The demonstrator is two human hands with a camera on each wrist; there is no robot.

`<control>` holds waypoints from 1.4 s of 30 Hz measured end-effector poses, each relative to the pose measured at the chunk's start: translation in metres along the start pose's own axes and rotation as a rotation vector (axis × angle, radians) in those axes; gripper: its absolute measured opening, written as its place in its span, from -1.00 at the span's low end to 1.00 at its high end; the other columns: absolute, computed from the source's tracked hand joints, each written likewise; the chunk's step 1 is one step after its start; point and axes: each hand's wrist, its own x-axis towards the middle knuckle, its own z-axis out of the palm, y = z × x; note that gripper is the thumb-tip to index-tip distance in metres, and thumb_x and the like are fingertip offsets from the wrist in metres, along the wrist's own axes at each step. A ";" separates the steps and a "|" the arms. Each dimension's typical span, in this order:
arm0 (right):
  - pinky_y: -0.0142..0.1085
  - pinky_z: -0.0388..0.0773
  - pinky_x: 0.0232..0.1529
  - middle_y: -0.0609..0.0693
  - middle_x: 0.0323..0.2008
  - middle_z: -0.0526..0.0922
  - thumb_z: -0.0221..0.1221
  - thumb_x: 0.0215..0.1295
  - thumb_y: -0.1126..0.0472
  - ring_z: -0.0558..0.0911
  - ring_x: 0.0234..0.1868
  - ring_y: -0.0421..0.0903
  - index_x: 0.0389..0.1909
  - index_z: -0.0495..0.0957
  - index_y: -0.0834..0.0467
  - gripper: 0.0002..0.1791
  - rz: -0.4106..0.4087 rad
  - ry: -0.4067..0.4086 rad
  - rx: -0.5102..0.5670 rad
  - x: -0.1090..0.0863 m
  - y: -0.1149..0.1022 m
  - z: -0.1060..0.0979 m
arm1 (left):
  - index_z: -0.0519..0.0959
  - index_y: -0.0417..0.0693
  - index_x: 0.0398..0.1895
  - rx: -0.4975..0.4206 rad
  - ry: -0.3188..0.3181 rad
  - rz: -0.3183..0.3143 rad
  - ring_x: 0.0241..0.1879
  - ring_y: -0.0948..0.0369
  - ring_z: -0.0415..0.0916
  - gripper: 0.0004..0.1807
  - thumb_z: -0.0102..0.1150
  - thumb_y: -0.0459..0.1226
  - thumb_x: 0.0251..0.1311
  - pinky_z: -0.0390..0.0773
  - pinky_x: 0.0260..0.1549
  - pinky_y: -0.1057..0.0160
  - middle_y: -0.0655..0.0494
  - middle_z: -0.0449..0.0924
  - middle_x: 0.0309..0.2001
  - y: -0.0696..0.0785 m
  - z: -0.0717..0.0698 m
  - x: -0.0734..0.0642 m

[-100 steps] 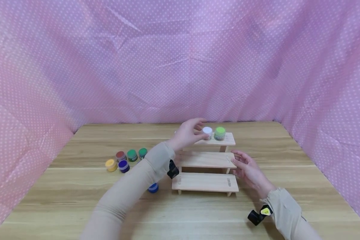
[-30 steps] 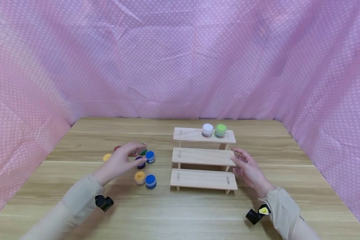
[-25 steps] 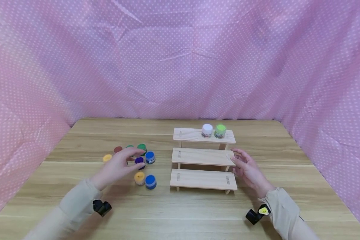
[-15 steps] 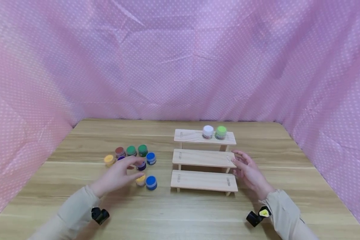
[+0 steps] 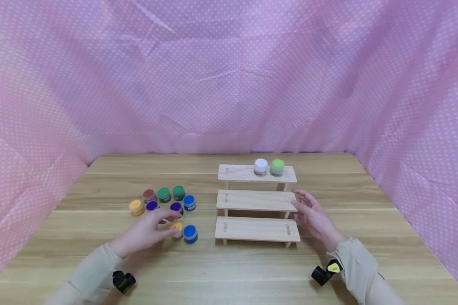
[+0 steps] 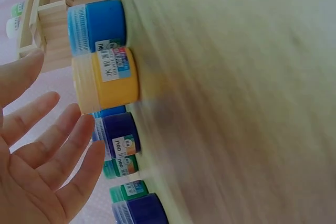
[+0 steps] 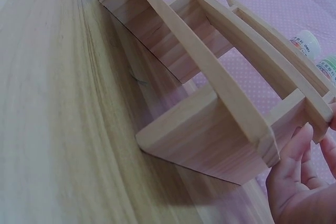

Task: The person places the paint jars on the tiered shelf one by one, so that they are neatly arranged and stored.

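Note:
My left hand (image 5: 146, 233) reaches over the paint jars at the left, its fingers spread and loosely bent. Its thumb and fingers are beside the front yellow paint jar (image 5: 178, 227); in the left wrist view a small gap shows between the fingertips and that jar (image 6: 116, 80). A blue paint jar (image 5: 190, 234) stands just right of it. With thumb and fingers, my right hand (image 5: 316, 220) holds the right end of the middle tier of a three-tier wooden display rack (image 5: 255, 200). On the top tier stand a white paint jar (image 5: 261, 167) and a light green one (image 5: 277, 167).
Behind the left hand are a second blue jar (image 5: 189, 202), purple jars (image 5: 177, 208), green jars (image 5: 164, 194), a brown-red jar (image 5: 149, 195) and another yellow jar (image 5: 137, 207). A pink dotted curtain (image 5: 229, 84) hangs behind the wooden table (image 5: 229, 271).
My left hand has let go of the white jar on the top tier and moved left to the jars. Since then it has come forward toward the front yellow jar. The right hand stays put.

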 end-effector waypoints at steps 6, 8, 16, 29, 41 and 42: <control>-0.55 0.51 -0.36 -0.21 -0.23 0.48 -0.01 0.41 0.30 0.49 -0.35 -0.35 0.01 0.35 -0.08 -0.74 0.006 0.011 0.005 0.000 -0.002 0.001 | 0.57 -0.16 -0.02 0.028 -0.021 0.012 -0.11 0.11 0.58 -0.62 0.30 -0.18 0.12 0.63 -0.12 0.05 0.06 0.64 -0.09 -0.002 0.001 0.001; -0.55 0.51 -0.36 -0.21 -0.25 0.47 -0.02 0.41 0.31 0.49 -0.36 -0.35 -0.01 0.37 -0.11 -0.73 0.004 0.014 0.006 0.000 -0.002 0.001 | 0.57 -0.16 -0.03 0.034 -0.023 0.020 -0.12 0.11 0.58 -0.62 0.31 -0.18 0.11 0.63 -0.13 0.05 0.08 0.64 -0.10 -0.002 0.001 0.001; -0.55 0.50 -0.38 -0.21 -0.28 0.43 -0.04 0.41 0.33 0.46 -0.39 -0.36 -0.04 0.40 -0.16 -0.70 0.009 0.025 0.005 0.000 -0.001 0.001 | 0.58 -0.12 -0.04 0.043 -0.050 -0.016 -0.12 0.17 0.57 -0.63 0.33 -0.19 0.09 0.63 -0.11 0.11 0.20 0.61 -0.14 -0.005 0.005 0.000; -0.56 0.50 -0.41 -0.21 -0.28 0.48 0.02 0.39 0.30 0.48 -0.42 -0.37 -0.01 0.39 -0.13 -0.72 -0.008 0.027 0.024 0.000 -0.002 0.002 | 0.59 -0.07 -0.09 0.000 -0.068 -0.015 -0.12 0.16 0.56 -0.70 0.33 -0.22 0.09 0.63 -0.10 0.09 0.21 0.59 -0.16 -0.008 0.005 0.003; -0.56 0.51 -0.40 -0.22 -0.26 0.51 0.02 0.39 0.29 0.49 -0.40 -0.37 0.03 0.37 -0.09 -0.72 -0.010 0.012 0.030 0.000 -0.001 0.002 | 0.56 -0.04 -0.11 -0.069 -0.100 -0.052 -0.09 0.15 0.55 -0.73 0.31 -0.28 0.10 0.63 -0.08 0.15 0.21 0.58 -0.16 -0.012 0.007 0.003; -0.56 0.51 -0.39 -0.22 -0.26 0.51 0.02 0.39 0.30 0.50 -0.40 -0.36 0.03 0.37 -0.08 -0.72 -0.009 0.016 0.027 0.000 -0.001 0.002 | 0.56 -0.05 -0.11 -0.079 -0.105 -0.053 -0.09 0.14 0.55 -0.73 0.31 -0.29 0.10 0.64 -0.08 0.16 0.20 0.57 -0.15 -0.013 0.008 0.003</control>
